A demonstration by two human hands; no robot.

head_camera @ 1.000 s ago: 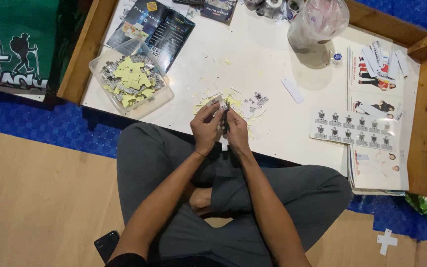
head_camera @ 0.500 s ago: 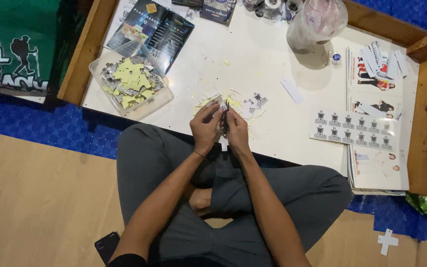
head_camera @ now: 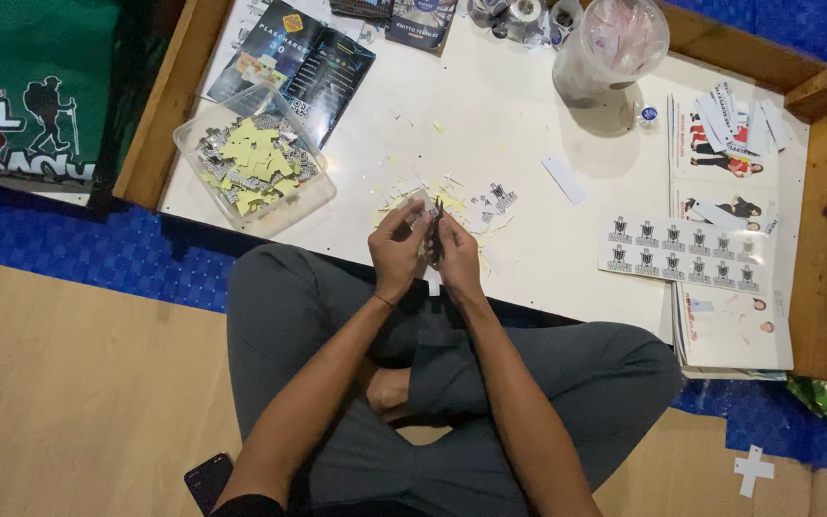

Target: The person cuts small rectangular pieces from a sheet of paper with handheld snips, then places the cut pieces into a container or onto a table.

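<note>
Nothing much has shifted since the earlier frames: both hands stay raised together over the near edge of the white wooden-rimmed counter point(head_camera: 528, 115). Left hand point(head_camera: 396, 247) pinches a small pale printed paper piece point(head_camera: 420, 216) at its fingertips; right hand point(head_camera: 458, 257) presses close against it, fingers closed on a thin dark tool point(head_camera: 437, 230) whose kind I cannot tell. Its long axis runs near-to-far, upright between the hands. Far-left lies a clear plastic tub of yellow and grey cut pieces point(head_camera: 251, 165); to the right, a strip sheet of black emblem stickers point(head_camera: 686, 249) lies well apart.
</note>
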